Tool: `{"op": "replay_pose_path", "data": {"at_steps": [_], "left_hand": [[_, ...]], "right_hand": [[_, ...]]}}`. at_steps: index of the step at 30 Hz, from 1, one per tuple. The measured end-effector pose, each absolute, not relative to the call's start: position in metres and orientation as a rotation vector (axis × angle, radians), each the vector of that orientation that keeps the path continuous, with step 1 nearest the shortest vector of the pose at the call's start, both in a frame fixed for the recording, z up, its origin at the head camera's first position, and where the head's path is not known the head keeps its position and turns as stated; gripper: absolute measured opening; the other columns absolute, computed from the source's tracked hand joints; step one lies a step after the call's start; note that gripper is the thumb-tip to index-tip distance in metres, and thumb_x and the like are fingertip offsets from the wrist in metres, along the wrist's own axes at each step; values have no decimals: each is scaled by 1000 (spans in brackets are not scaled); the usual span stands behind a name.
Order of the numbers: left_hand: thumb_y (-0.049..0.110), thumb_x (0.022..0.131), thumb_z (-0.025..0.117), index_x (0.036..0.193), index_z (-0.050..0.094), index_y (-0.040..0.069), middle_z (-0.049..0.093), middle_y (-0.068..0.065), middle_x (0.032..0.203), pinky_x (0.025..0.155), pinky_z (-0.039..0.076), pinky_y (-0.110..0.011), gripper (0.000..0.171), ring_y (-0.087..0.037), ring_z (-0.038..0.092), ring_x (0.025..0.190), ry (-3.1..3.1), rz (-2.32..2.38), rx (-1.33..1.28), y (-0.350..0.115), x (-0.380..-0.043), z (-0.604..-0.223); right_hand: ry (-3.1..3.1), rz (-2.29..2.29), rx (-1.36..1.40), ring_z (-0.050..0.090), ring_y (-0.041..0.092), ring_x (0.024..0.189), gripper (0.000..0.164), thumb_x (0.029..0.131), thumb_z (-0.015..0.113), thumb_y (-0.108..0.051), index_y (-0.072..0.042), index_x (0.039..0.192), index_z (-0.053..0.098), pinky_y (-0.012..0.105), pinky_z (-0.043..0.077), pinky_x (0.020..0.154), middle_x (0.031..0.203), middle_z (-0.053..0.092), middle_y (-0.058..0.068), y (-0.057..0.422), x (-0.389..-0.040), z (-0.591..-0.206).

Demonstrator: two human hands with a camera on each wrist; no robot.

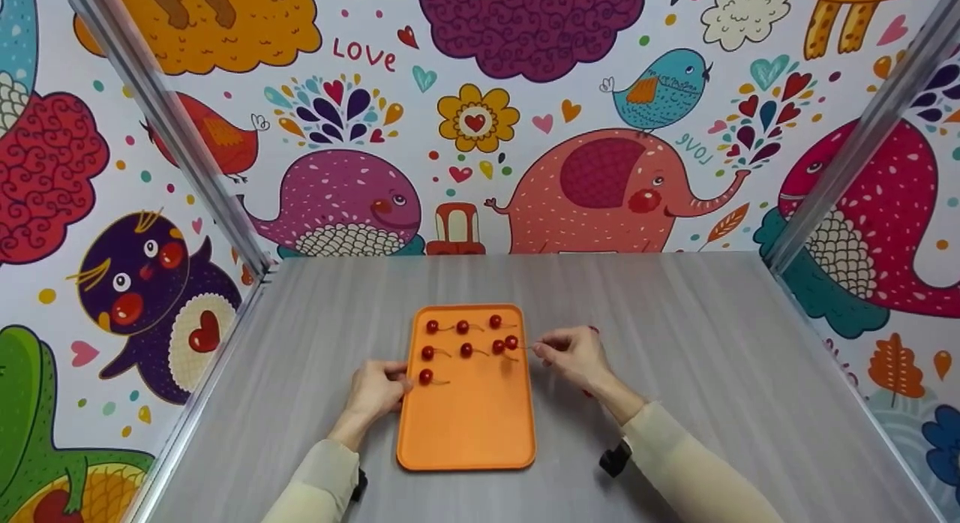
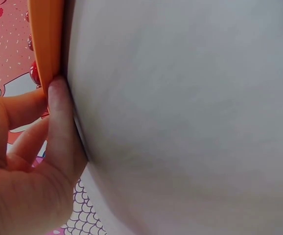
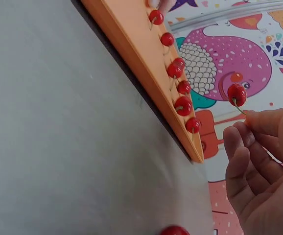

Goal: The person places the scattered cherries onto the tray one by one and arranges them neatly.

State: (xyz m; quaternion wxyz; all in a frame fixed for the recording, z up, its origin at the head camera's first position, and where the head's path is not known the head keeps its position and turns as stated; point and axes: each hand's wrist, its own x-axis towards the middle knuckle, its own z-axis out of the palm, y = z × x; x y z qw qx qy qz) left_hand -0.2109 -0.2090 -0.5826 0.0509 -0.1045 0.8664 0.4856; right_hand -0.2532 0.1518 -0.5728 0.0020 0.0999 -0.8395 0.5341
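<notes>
An orange tray (image 1: 466,433) lies on the table, with several red cherries (image 1: 466,350) set in rows over its far half, most stems pointing right. My left hand (image 1: 377,388) pinches the tray's left rim, thumb and fingers on both sides of it in the left wrist view. By its thin stem, my right hand (image 1: 576,358) holds one cherry (image 3: 237,94) between thumb and index finger. In the head view this held cherry hangs over the tray's upper right, overlapping another cherry (image 1: 499,347). The right hand itself is just outside the right rim.
Partly hidden by the right hand, small red bits (image 1: 587,393) show on the table; in the right wrist view a loose cherry (image 3: 175,230) appears at the bottom edge. A grey table (image 1: 675,305) meets cartoon-printed walls (image 1: 465,43), with metal posts (image 1: 832,148) at the corners.
</notes>
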Motion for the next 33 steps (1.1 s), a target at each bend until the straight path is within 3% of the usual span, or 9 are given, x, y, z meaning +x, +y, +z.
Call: {"op": "replay_pose_path", "data": {"at_steps": [15,23,33], "left_hand": [[2,98,77,133,81,-2,78,-10,98,65,68,-32,36,-14,73,75,2654,1459,-327,-209,-210,-586],[0,96,76,132,81,-3,78,-12,98,62,67,-30,37,-14,72,73,2651,1489,-316,-208,-211,-584],[1,96,78,133,81,-3,78,-12,99,63,69,-33,37,-15,74,76,2655,1481,-315,-210,-211,-584]], "right_hand": [[-2752,1501,537,63,-1,64,9,100,85,-12,-6,99,91,16,53,58,92,86,11,105,-249,-589],[-2807,1471,636,63,0,59,10,102,82,-10,-7,98,91,17,53,53,89,85,9,94,-250,-590],[-2883,1300,650,62,4,76,7,99,86,-14,-13,96,92,18,52,65,95,87,3,87,-251,-589]]}}
